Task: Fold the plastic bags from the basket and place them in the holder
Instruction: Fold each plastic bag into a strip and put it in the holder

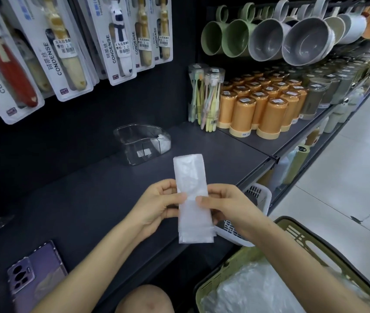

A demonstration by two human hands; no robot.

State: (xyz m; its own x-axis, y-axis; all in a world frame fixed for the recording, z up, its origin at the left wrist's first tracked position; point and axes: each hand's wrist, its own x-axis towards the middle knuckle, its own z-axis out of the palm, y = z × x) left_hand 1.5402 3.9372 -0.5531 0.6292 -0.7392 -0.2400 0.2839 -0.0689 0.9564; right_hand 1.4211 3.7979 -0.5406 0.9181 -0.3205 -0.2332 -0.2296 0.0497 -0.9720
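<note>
A clear plastic bag [193,195], folded into a long narrow strip, lies over the front edge of the dark shelf [89,199]. My left hand [159,202] pinches its left side at mid-length. My right hand [227,206] pinches the right side opposite. Behind the strip stands the clear plastic holder [134,143], with a folded white bag [165,142] in its right end. The green basket [292,231] sits at the bottom right, with loose crumpled plastic bags [258,288] inside.
A purple phone [35,276] lies on the shelf at the lower left. A white slotted basket [258,195] sits under my right hand. Orange cups [269,109] and toothbrush packs [204,98] fill the right shelf; packaged toothbrushes [66,48] and mugs [269,39] hang above.
</note>
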